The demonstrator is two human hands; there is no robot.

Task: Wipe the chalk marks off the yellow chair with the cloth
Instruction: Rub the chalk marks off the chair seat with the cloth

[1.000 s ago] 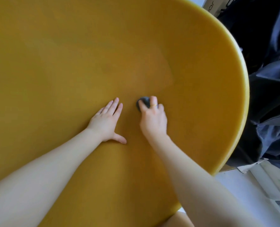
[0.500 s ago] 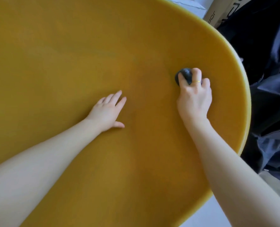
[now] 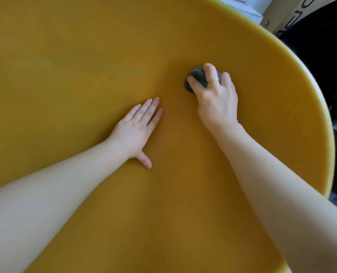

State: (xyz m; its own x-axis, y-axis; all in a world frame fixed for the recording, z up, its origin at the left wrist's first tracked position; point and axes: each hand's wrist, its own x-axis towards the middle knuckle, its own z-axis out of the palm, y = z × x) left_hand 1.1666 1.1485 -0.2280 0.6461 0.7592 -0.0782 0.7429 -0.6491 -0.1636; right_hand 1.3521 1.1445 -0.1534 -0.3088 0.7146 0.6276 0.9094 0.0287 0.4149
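The left hand [image 3: 136,131] lay flat on the wide yellow chair seat [image 3: 85,66]. To its right, farther forward, the right hand [image 3: 215,97] covered the small dark grey cloth [image 3: 196,77] near the rim.

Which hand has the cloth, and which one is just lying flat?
The right hand holds the dark cloth, fingers curled over it; it also wears a ring. The left hand lies flat on the yellow chair, fingers straight, holding nothing.

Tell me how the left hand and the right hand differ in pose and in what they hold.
The left hand lies flat with straight fingers on the yellow chair; the right hand curls its fingers. The left hand holds nothing; the right hand grips a small dark grey cloth. The right hand wears a thin gold ring; no ring shows on the left hand. Both rest on the chair.
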